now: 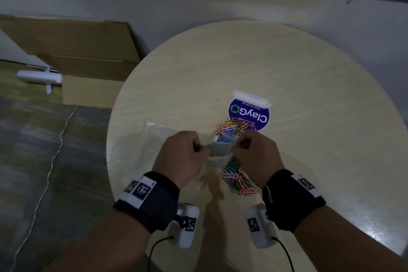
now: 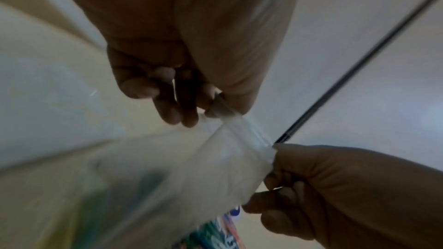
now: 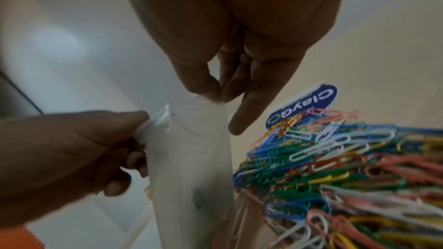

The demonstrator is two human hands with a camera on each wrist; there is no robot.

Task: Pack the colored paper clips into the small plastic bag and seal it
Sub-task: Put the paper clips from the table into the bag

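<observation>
A small clear plastic bag [image 1: 218, 152] hangs between my two hands above the round table [image 1: 287, 68]. My left hand [image 1: 187, 150] pinches the left end of its top strip [image 2: 230, 118] between thumb and fingers. My right hand [image 1: 249, 148] pinches the right end; in the right wrist view thumb and forefinger meet on the bag [image 3: 191, 158]. Colored paper clips [image 1: 239, 180] lie heaped on the table under my right hand, with more [image 1: 230, 130] just beyond the bag. Whether the bag's mouth is parted I cannot tell.
A blue and white ClayGo label [image 1: 250, 113] lies behind the clips. A larger clear plastic piece [image 1: 154, 137] lies on the table to the left. Cardboard boxes [image 1: 77, 55], a white device [image 1: 39, 77] and a white cable [image 1: 50, 154] are on the floor at left.
</observation>
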